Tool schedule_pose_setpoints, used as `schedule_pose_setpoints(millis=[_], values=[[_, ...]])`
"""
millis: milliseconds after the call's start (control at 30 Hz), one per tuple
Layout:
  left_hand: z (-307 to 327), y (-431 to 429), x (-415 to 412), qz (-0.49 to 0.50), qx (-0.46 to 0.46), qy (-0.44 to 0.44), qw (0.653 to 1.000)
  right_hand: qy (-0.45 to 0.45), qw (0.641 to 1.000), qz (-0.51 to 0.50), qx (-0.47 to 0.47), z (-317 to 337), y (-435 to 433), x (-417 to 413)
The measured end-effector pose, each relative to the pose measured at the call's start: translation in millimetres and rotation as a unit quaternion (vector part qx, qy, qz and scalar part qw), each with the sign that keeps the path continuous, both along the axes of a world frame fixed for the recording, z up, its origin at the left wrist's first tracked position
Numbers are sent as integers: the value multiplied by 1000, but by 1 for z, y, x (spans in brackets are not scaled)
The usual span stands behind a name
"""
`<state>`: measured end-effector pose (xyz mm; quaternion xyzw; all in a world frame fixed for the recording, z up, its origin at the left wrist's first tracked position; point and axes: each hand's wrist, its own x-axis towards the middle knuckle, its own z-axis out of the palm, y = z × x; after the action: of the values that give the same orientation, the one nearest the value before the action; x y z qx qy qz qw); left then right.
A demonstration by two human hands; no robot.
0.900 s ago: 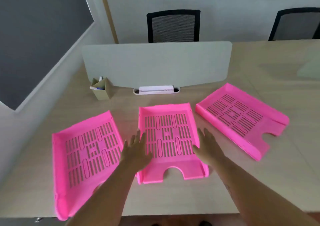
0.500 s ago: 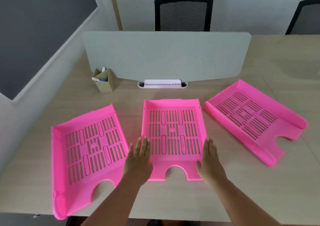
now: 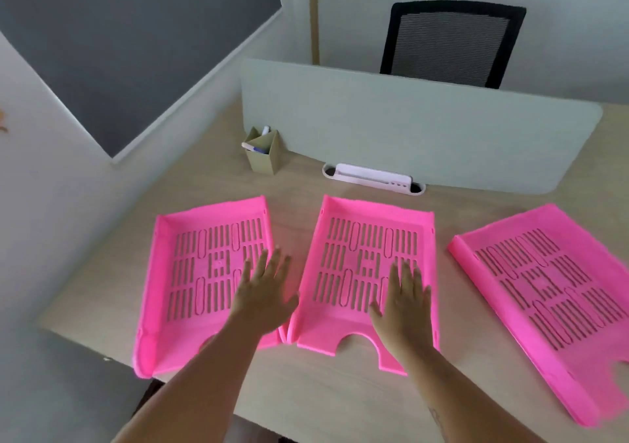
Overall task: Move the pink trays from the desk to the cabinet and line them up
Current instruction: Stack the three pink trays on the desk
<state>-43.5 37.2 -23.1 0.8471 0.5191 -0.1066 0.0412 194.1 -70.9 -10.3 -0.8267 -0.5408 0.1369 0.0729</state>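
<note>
Right now my open, empty hands, left hand [image 3: 264,301] and right hand [image 3: 405,303], bracket the middle tray [image 3: 367,262], its long axis pointing away from me on the worktop [image 3: 340,401].

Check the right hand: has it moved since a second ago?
Yes. The right hand has shifted left, from outside the middle tray's right wall to over its floor, now in line with the right end of the fixed white cable box.
</note>
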Motion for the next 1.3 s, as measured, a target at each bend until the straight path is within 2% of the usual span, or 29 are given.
schedule_pose_setpoints(millis=[200, 333, 433, 533, 633, 767, 933, 1133, 1300], values=[[15, 1, -109, 191, 24, -21, 981, 47, 987, 150, 38, 8, 62, -79], [9, -1, -177, 308, -9, -44, 950, 115, 975, 185, 36, 2, 87, -139], [-1, 2, -209, 358, -61, -99, 926, 172, 974, 147, 20, -9, 99, -174], [-10, 13, -217, 395, -119, -213, 886, 202, 978, 43, -6, -21, 105, -193], [-16, 24, -219, 420, -93, -308, 849, 206, 976, -63, -7, -26, 112, -200], [-5, 65, -235, 384, -12, -351, 854, 266, 960, -80, 24, -16, 132, -204], [38, 124, -212, 290, 4, -380, 878, 311, 932, -141, 120, 19, 144, -185], [66, 112, -99, 178, -38, -441, 879, 274, 902, -274, 189, 58, 103, -90], [73, 76, -11, 107, -130, -428, 888, 230, 892, -331, 205, 73, 44, -11]])
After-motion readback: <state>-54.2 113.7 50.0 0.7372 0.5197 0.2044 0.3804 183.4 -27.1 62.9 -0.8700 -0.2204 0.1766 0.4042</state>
